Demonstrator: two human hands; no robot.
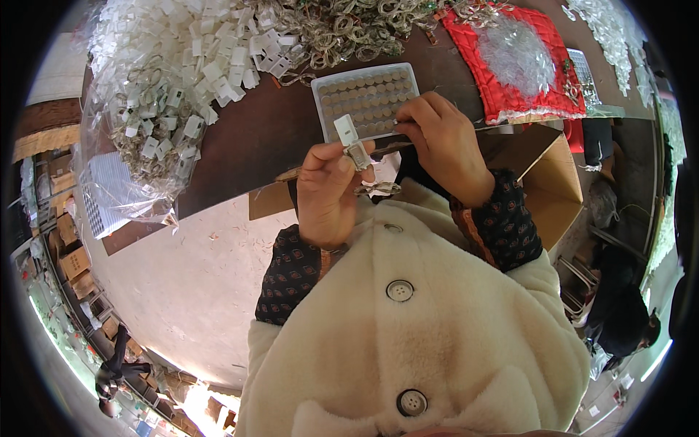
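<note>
My left hand (328, 191) is closed around a small white plastic battery case (351, 138), raised in front of my coat. Its lid part stands up above my thumb and fingers, and a coil of thin wire (378, 189) hangs beside it. My right hand (445, 146) has thumb and forefinger pinched together at the right edge of a white tray (317, 96); what lies between the fingertips is too small to make out. Rows of round, flat button cells (368, 91) fill much of the tray. The battery case overlaps the tray's near left corner in view.
White cases (196, 44) are heaped at the far left, beside a clear bag of wired cases (156, 138). Coiled wires (349, 33) pile up behind the tray. A red quilted cloth (466, 62) bears clear plastic pieces. A cardboard box (550, 182) stands below the table's edge at right.
</note>
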